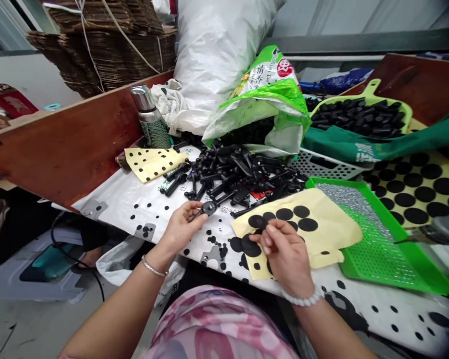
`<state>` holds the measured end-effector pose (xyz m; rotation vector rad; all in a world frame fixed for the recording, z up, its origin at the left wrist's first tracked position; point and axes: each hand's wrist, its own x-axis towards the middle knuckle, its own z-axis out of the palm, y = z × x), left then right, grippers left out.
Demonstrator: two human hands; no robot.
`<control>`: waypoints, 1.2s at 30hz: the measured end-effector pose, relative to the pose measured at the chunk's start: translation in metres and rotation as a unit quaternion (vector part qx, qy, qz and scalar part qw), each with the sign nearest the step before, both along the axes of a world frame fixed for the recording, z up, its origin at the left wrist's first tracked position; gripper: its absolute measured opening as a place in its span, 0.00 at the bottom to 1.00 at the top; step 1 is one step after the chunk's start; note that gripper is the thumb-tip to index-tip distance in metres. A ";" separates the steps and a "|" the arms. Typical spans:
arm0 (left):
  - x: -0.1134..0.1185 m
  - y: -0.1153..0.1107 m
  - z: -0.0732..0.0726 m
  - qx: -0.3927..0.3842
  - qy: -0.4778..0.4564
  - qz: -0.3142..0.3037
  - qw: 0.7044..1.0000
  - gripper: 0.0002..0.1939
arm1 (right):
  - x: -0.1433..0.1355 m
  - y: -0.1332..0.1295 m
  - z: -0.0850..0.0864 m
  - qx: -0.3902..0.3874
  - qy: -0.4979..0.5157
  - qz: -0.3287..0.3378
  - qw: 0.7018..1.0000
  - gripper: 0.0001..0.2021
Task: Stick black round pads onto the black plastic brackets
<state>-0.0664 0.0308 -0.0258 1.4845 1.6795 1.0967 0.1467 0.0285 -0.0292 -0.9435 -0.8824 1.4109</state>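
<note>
My left hand [183, 227] is closed around a black plastic part [209, 208] with a round, wheel-like head, which points away from me. Beyond it lies a heap of similar black handle-shaped parts [239, 167]. My right hand [284, 249] is pinched over a yellow backing sheet [333, 227] that carries black round stickers [307, 225]. Its fingertips are at the stickers on the sheet's left side; what sits between them is hidden. Loose black discs [250, 245] overlap the sheet's near left edge.
A green tray [377, 271] of small metallic pieces stands right, near a power tool [441, 230]. Behind are a green-white bag [262, 99], a yellow-green dustpan [407, 107] of black parts and a thermos [149, 117]. A wooden board [78, 144] edges the left.
</note>
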 end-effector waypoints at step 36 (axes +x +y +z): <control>0.055 -0.032 0.057 -0.116 -0.319 -0.156 0.928 0.32 | 0.005 0.001 0.069 -0.082 -0.118 0.126 0.981 0.07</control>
